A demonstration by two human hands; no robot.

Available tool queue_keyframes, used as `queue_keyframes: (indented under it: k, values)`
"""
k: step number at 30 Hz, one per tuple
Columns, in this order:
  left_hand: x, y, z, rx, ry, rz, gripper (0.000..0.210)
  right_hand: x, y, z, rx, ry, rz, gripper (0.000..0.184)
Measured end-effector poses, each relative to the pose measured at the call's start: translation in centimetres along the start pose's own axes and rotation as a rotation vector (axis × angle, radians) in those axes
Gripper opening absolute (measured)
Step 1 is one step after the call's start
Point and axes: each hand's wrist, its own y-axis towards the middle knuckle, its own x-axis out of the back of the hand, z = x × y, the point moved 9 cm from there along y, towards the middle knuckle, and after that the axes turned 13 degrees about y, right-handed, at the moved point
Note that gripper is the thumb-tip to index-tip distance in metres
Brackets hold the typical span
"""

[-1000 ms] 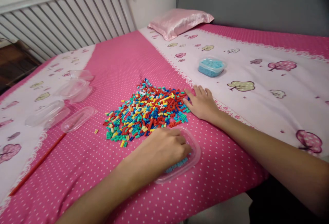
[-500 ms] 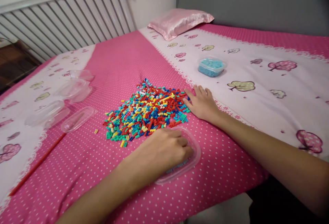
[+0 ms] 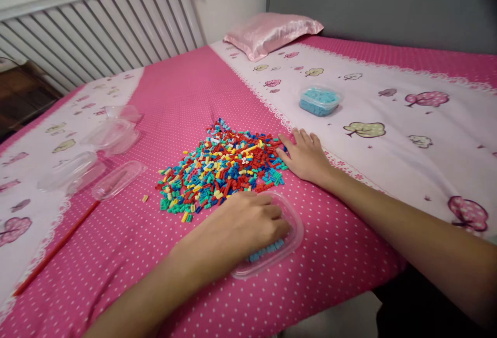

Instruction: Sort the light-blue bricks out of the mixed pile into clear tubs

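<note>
My left hand (image 3: 254,222) is over a clear plastic container (image 3: 297,234), its fingers curled down and pressed together. Its fingertips are hidden, so I cannot make out what they hold. Small light-blue building bricks (image 3: 267,251) lie inside that container, partly covered by the hand. Just beyond it spreads a pile of small mixed building bricks (image 3: 217,167) in red, blue, green and yellow. At the pile's right edge rests my right hand (image 3: 305,157), open, fingers spread on the bedspread and fingertips close to the red and blue bricks.
Another clear container (image 3: 320,101) filled with light-blue bricks stands at the back right. Several clear containers and lids (image 3: 108,135) lie at the left, near a red stick (image 3: 58,247). A single yellow brick (image 3: 145,198) sits apart. A pink pillow (image 3: 272,35) lies at the back.
My left hand has shifted slightly up and left over the container, uncovering more of the light-blue bricks. My right hand has stayed in place.
</note>
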Motion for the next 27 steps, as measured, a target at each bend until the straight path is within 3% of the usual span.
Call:
queue_keyframes:
  k: [5,9,13,20,27]
  values:
    - [1.0,-1.4,0.9,0.005,-0.137,0.083,0.015,0.1,0.0,0.0,-0.002,-0.004,0.004,0.056]
    - [1.8,-2.2,1.4,0.026,-0.204,0.059,0.016,0.0,0.0,0.0,-0.005,-0.005,0.010,0.056]
    - [1.3,-2.1,1.1,0.032,-0.188,0.083,0.006,0.0,0.0,0.0,-0.006,-0.006,0.013,0.056]
    - [0.4,-2.2,1.0,0.059,-0.234,0.162,0.015,0.0,0.0,0.0,-0.006,-0.007,0.019,0.056]
    - [0.7,-4.1,1.7,0.202,-0.343,0.142,0.017,0.0,0.0,0.0,-0.008,-0.003,0.018,0.056]
